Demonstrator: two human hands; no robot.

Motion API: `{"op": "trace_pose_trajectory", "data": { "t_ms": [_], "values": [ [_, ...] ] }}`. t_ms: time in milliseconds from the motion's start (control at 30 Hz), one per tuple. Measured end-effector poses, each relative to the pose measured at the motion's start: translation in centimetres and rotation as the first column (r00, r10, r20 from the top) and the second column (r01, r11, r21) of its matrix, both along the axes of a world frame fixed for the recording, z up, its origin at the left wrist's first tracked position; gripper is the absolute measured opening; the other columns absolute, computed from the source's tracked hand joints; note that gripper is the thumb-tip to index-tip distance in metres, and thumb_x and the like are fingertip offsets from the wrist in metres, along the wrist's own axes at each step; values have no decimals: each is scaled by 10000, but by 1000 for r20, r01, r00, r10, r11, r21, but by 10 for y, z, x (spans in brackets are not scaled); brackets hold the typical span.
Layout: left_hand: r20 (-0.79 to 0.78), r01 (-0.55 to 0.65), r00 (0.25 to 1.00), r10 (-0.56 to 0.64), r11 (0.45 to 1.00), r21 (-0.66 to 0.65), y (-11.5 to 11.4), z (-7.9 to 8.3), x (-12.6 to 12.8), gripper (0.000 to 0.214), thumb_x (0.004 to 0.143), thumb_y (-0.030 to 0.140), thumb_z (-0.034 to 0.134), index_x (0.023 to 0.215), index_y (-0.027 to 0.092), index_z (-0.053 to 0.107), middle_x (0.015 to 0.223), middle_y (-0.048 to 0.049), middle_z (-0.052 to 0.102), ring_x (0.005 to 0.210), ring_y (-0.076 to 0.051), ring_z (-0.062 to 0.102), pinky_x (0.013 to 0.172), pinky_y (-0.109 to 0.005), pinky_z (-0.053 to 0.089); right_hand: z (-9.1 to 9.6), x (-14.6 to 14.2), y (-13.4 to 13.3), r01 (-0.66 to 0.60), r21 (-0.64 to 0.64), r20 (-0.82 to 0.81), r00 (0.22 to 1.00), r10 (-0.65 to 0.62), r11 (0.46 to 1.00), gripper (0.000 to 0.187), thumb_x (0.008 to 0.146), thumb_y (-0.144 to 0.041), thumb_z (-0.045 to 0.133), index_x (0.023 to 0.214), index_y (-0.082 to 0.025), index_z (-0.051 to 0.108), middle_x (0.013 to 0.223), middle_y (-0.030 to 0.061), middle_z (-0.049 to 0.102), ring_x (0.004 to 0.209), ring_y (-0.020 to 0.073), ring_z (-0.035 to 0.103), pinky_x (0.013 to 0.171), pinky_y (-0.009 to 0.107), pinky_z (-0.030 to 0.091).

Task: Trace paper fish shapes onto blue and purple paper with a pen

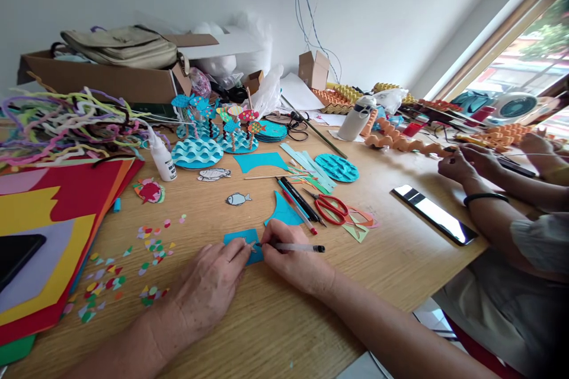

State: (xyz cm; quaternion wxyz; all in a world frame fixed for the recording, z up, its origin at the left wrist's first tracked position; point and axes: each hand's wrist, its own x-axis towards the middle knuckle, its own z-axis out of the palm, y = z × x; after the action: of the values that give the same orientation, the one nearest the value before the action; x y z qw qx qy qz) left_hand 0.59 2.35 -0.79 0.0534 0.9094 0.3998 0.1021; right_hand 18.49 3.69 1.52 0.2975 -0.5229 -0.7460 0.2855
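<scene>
My right hand (288, 257) is closed around a pen (300, 247), its tip on a small piece of blue paper (242, 238) lying on the wooden table (275, 320). My left hand (208, 287) rests flat beside it, fingers stretched out, fingertips pressing the blue paper's edge. Just beyond lie another blue paper cutout (284, 213), red-handled scissors (333, 207), two pens (300, 200) and a small paper fish (237, 198).
Stacked coloured sheets (44, 231) and paper confetti (120, 272) lie left, with a glue bottle (162, 160) and pipe cleaners (66, 121). Blue wave models (198, 151) stand behind. At right a phone (433, 213) lies near another person's hands (462, 166).
</scene>
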Motion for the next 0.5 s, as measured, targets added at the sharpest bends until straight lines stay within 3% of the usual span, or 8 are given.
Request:
{"op": "trace_pose_trajectory", "data": {
  "t_ms": [500],
  "values": [
    [-40, -17, 999, 16, 1000, -13, 0, 3, 1, 315, 838, 37, 390, 1064, 175, 560, 1097, -89, 585, 937, -237, 577, 802, -394, 493, 0, -3, 1, -25, -24, 27, 999, 25, 999, 138, 673, -51, 470, 652, -187, 456, 546, -66, 451, 506, 83, 406, 507, 193, 293]
  ]
}}
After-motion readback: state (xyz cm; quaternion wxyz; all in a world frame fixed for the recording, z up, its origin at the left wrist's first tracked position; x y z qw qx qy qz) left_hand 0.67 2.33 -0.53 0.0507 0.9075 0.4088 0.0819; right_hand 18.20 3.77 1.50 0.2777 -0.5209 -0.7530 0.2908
